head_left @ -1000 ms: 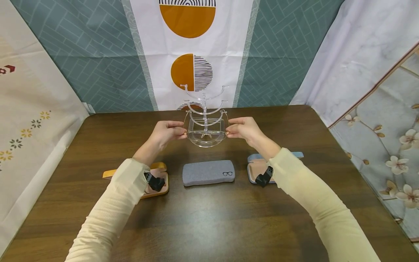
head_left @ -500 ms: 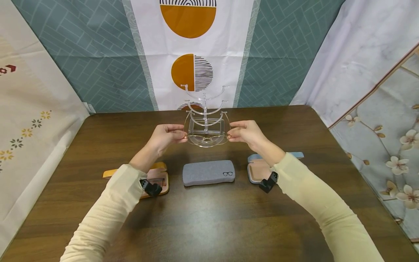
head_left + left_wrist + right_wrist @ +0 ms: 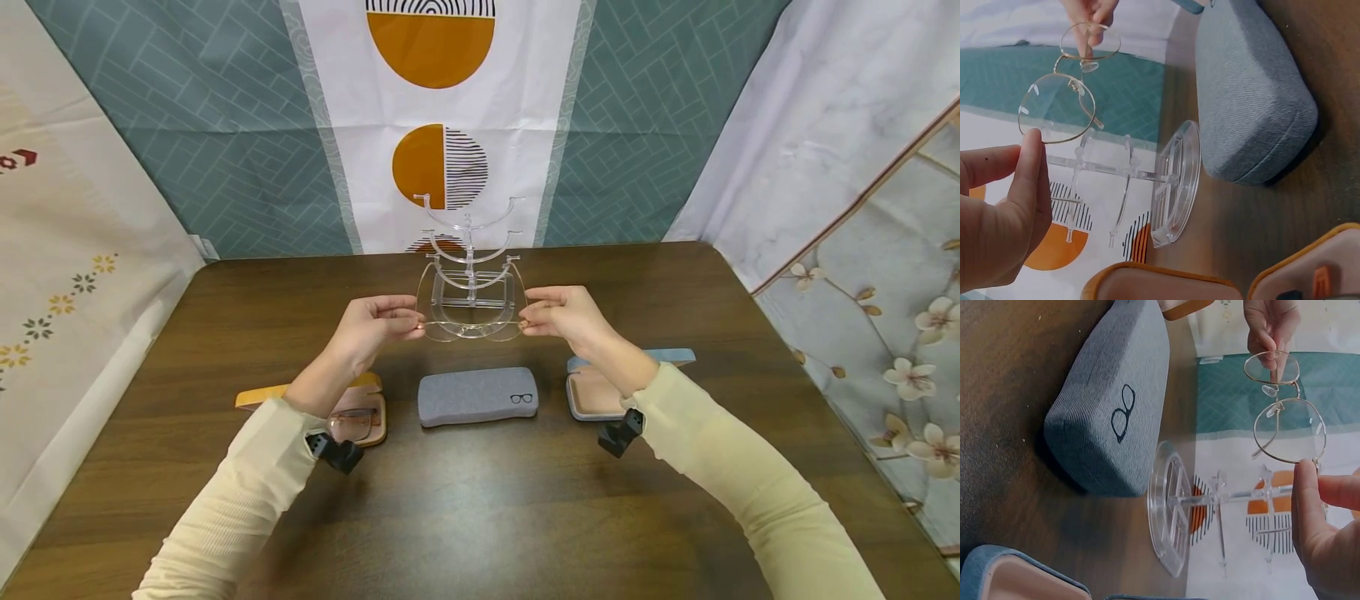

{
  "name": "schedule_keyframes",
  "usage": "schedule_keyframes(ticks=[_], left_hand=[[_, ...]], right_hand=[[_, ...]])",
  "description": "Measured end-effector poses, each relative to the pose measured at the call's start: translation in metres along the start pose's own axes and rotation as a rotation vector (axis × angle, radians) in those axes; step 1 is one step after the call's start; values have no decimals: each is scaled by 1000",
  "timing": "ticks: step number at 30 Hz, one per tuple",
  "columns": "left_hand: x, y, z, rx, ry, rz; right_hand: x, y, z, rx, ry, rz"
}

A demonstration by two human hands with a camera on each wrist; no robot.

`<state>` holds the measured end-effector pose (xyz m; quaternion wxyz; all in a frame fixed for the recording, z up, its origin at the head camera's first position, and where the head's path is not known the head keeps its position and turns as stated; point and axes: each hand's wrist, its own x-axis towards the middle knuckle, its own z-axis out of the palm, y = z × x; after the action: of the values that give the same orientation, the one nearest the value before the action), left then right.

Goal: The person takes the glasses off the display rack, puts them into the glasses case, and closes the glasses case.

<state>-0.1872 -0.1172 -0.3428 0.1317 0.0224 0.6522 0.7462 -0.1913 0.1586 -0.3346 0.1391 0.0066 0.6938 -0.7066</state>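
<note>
Both hands hold a pair of thin gold-rimmed eyeglasses up in front of a clear display stand. My left hand pinches the frame at its left outer corner, and my right hand pinches the opposite corner. The temples are unfolded and point away toward the stand. In the head view the lenses overlap the stand's clear base; whether the temples touch its lowest arm I cannot tell. Below the glasses lies a closed grey glasses case with a small glasses print on it.
An open yellow glasses case, partly behind the left forearm, contains another pair of glasses. On the right an open blue case is partly covered by the right arm. All stand on a brown wooden table before hanging cloths.
Both hands have come down and slightly toward me with the eyeglasses, away from the stand. The glasses front now tilts differently. The stand and cases stay where they were.
</note>
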Motion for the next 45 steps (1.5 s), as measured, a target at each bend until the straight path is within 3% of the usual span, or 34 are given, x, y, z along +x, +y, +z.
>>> schedule_keyframes(ticks=[14,21,30,45], left_hand=[[-16,-2,2,-16,1,17],[-25,-3,1,-39,-27,36],[-35,-9,0,110,-46,117],[-38,-20,1,279,-38,208]], right_hand=[[-16,0,4,17,-13,-28],[-21,1,4,36,-30,-41],[-28,1,4,49,-50,-50],[-32,4,4,94,-65,-57]])
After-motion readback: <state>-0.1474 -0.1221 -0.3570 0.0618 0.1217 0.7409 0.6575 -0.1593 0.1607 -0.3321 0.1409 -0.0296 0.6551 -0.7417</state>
